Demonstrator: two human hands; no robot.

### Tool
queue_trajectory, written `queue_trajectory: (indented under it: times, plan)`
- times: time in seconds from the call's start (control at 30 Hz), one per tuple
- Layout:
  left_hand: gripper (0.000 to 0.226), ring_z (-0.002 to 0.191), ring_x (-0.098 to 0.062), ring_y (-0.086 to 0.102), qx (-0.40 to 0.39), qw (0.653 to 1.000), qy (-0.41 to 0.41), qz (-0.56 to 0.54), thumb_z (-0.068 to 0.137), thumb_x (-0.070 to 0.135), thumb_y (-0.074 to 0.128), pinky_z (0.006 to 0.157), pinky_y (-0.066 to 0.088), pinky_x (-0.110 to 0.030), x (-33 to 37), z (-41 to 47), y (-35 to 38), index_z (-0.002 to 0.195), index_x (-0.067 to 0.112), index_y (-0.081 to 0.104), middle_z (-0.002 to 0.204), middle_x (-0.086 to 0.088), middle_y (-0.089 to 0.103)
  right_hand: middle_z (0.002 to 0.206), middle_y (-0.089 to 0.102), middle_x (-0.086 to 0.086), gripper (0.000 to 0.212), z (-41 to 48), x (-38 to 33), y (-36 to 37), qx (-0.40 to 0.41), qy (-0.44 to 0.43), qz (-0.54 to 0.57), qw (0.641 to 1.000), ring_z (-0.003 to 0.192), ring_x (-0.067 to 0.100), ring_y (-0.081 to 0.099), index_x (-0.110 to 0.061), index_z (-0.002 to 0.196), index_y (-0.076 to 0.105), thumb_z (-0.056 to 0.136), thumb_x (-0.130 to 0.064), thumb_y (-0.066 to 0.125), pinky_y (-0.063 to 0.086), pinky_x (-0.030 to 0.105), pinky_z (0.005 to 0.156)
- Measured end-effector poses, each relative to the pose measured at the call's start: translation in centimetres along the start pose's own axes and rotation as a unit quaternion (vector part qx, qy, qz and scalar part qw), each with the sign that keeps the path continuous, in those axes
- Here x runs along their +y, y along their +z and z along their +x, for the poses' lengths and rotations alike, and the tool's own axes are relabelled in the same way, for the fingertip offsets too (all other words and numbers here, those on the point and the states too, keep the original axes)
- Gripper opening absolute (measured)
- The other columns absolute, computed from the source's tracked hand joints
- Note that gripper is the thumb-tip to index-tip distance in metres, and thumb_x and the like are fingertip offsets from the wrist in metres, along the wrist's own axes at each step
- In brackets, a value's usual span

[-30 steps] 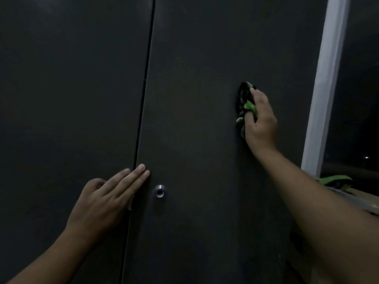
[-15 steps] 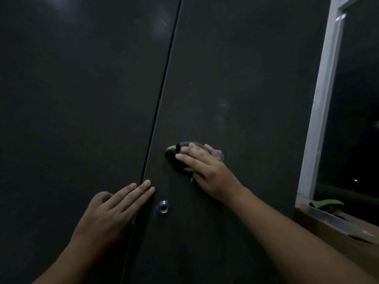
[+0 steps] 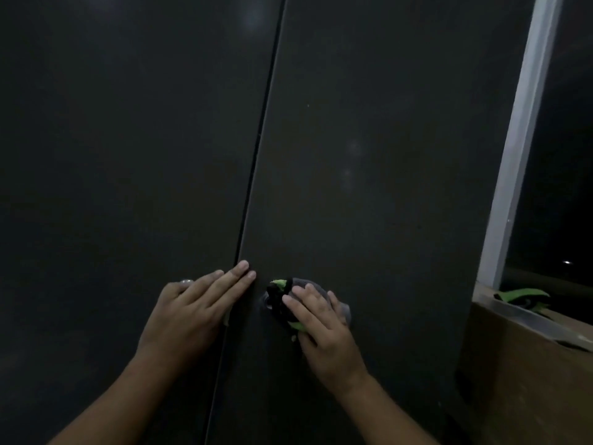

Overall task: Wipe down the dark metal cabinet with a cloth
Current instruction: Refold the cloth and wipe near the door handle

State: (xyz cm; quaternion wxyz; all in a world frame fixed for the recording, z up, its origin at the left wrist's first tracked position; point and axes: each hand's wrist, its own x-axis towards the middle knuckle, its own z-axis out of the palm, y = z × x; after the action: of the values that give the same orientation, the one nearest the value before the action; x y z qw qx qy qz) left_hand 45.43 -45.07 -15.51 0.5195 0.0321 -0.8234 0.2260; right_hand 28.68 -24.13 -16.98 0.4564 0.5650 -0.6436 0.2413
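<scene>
The dark metal cabinet point(image 3: 369, 155) fills the view in front of you, and its two doors meet at a seam point(image 3: 256, 175) that your left fingertips point(image 3: 244, 266) just reach. Your left hand point(image 3: 192, 316) lies flat on the left door, fingers straight and pressed together. Your right hand point(image 3: 324, 335) presses the green, black and grey cloth point(image 3: 280, 297) against the right door, fingers fairly straight and slightly spread over it. The cloth bunches out beyond those fingertips, partly covering a round metal lock point(image 3: 266, 303). Well to the right of your right fingers stands a white window frame point(image 3: 519, 139), with a green item point(image 3: 519, 295) lying at its foot.
</scene>
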Motion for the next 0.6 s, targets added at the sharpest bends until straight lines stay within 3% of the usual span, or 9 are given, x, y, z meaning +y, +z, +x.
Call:
queue_trajectory:
  times: [0.07,0.13,0.23,0.33,0.4,0.53,0.6]
  plan:
    - [0.061,0.118,-0.022,0.063,0.003,1.0,-0.007,-0.001,0.088,0.026,0.039,0.073,0.036,-0.036,0.0,-0.1,0.0,0.149,0.024,0.042,0.157,0.004,0.036,0.157,0.039,-0.01,0.07,-2.0,-1.3,1.8,0.037,0.045,0.023,0.998,0.146,0.012,0.034,-0.033,0.151,0.038,0.087,-0.011,0.054,0.02,0.044,0.121]
    - [0.061,0.116,-0.022,0.063,0.01,1.0,-0.013,0.003,0.09,0.025,0.039,0.074,0.037,-0.037,0.2,-0.2,0.1,0.151,0.026,0.039,0.158,0.007,0.034,0.156,0.041,-0.01,0.066,-4.3,-2.1,3.3,0.042,0.032,0.02,0.998,0.145,0.011,0.036,-0.033,0.149,0.042,0.088,-0.011,0.056,0.022,0.043,0.12]
    - [0.061,0.113,-0.024,0.063,0.011,1.0,-0.017,0.008,0.09,0.027,0.038,0.075,0.036,-0.038,0.2,-0.3,0.1,0.151,0.026,0.038,0.158,0.006,0.034,0.153,0.045,-0.011,0.053,-7.6,-1.9,4.0,-0.045,-0.079,-0.034,0.995,0.146,0.008,0.034,-0.032,0.145,0.047,0.095,-0.016,0.054,0.029,0.046,0.115]
    - [0.064,0.108,-0.028,0.06,-0.003,1.0,-0.02,0.017,0.089,0.028,0.037,0.074,0.034,-0.04,0.2,-0.4,0.0,0.153,0.026,0.034,0.159,0.006,0.031,0.156,0.039,-0.013,0.054,-9.2,0.3,2.5,-0.156,-0.188,-0.123,0.962,0.148,0.007,0.028,-0.035,0.152,0.034,0.102,-0.022,0.05,0.026,0.044,0.118]
    - [0.065,0.093,-0.031,0.057,-0.015,0.999,-0.026,0.019,0.089,0.027,0.037,0.072,0.033,-0.041,0.1,-0.3,0.0,0.154,0.027,0.031,0.161,0.007,0.027,0.156,0.04,-0.011,0.059,-9.7,2.2,1.3,-0.14,-0.198,-0.154,0.958,0.147,0.008,0.03,-0.035,0.153,0.032,0.1,-0.021,0.055,0.026,0.047,0.117]
    - [0.062,0.08,-0.031,0.045,-0.028,0.999,-0.038,0.014,0.095,0.026,0.037,0.072,0.031,-0.041,0.2,-0.3,0.2,0.156,0.028,0.025,0.162,0.01,0.022,0.152,0.045,-0.008,0.063,-13.0,4.5,0.5,-0.021,-0.039,-0.15,0.988,0.144,0.01,0.037,-0.033,0.15,0.039,0.093,-0.014,0.058,0.034,0.053,0.111]
    - [0.058,0.08,-0.029,0.041,-0.025,0.999,-0.044,0.014,0.099,0.026,0.037,0.073,0.031,-0.041,0.4,-0.5,0.4,0.156,0.029,0.025,0.162,0.011,0.024,0.157,0.036,-0.014,0.068,-15.4,4.8,0.5,-0.008,0.088,-0.108,0.99,0.147,0.008,0.03,-0.04,0.152,0.032,0.092,-0.016,0.053,0.026,0.053,0.116]
